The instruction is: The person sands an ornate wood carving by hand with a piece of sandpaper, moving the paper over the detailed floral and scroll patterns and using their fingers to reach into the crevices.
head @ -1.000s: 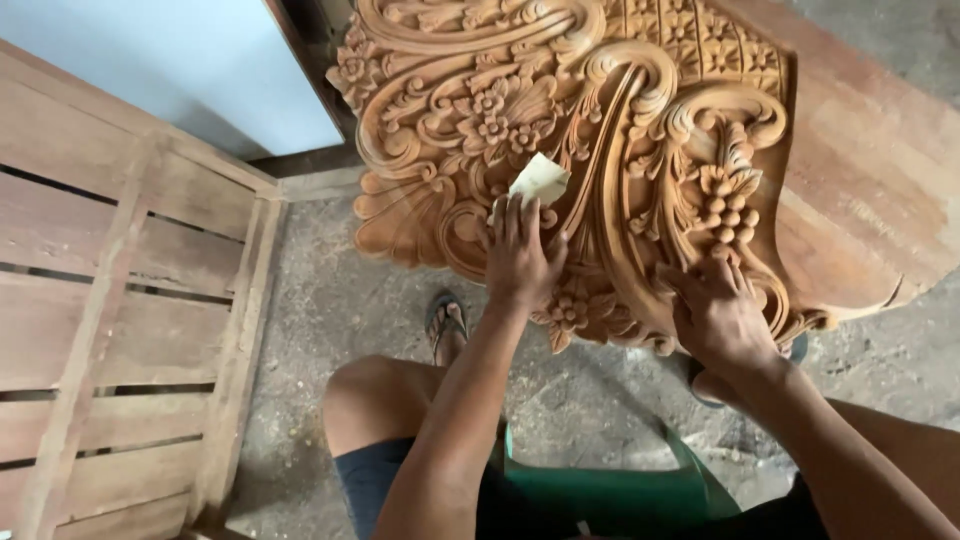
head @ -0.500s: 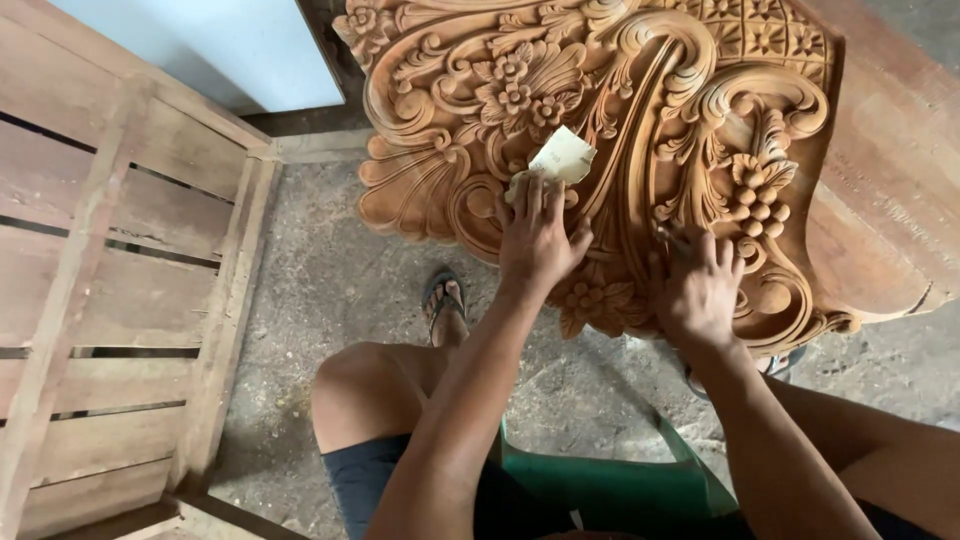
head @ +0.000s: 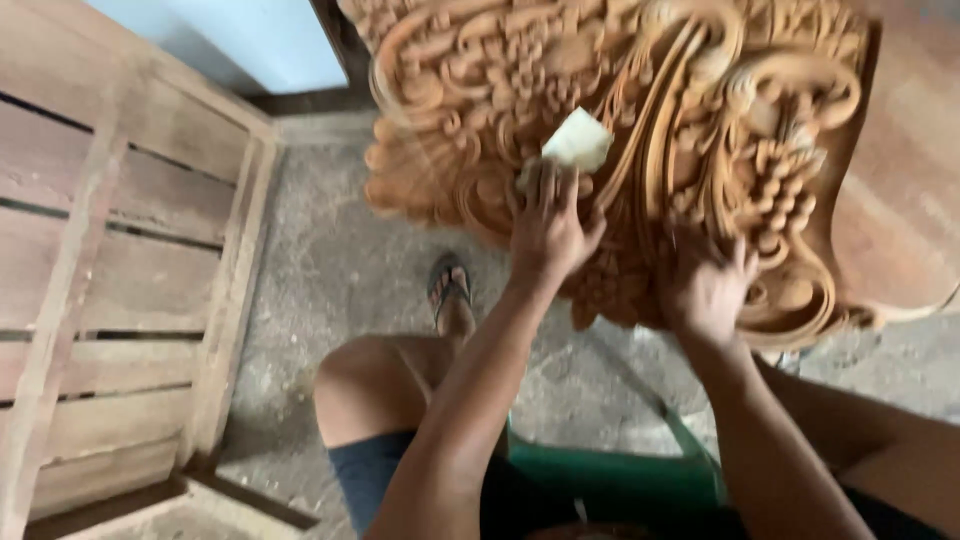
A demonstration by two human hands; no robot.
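Against the carved panel (head: 640,150), left hand (head: 548,225) presses pale sandpaper (head: 577,140), pointing up-right.

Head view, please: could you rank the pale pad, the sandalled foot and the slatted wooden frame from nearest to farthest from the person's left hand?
1. Pale pad: under the left hand fingers, on the carving.
2. Sandalled foot: just below-left, on the floor.
3. Slatted wooden frame: far left.
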